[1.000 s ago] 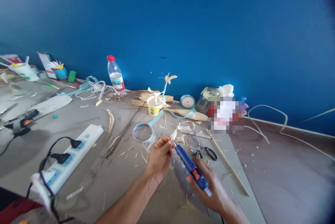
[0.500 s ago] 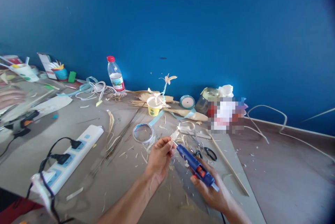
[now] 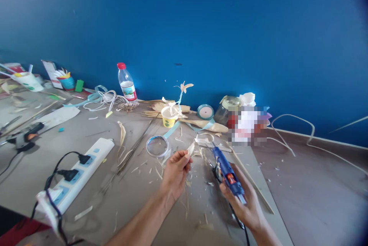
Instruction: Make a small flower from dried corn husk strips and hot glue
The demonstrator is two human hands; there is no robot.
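Note:
Between the thumb and fingers of my left hand [image 3: 177, 169] is a small pale piece of dried husk [image 3: 191, 149], its tip pointing up and away. My right hand [image 3: 244, 200] is wrapped round a blue glue gun [image 3: 229, 173] with a clear glue stick at its rear end. The gun's nozzle points up and left, apart from the husk. Its black cord [image 3: 243, 227] hangs down below my hand. Scissors [image 3: 216, 172] lie partly hidden behind the gun. Beyond my left hand sits a roll of clear tape [image 3: 157, 146].
A white power strip [image 3: 86, 171] with black plugs lies at left, near another glue gun [image 3: 25, 137]. Toward the blue wall stand a water bottle [image 3: 127, 85], a yellow cup [image 3: 169, 118], a ribbon spool [image 3: 205, 112] and a jar [image 3: 227, 110]. Scraps litter the table [image 3: 138, 207].
My right hand has drawn the glue gun back to the right, away from the husk. My left hand stays put. Another person's hand at far left has gone from view.

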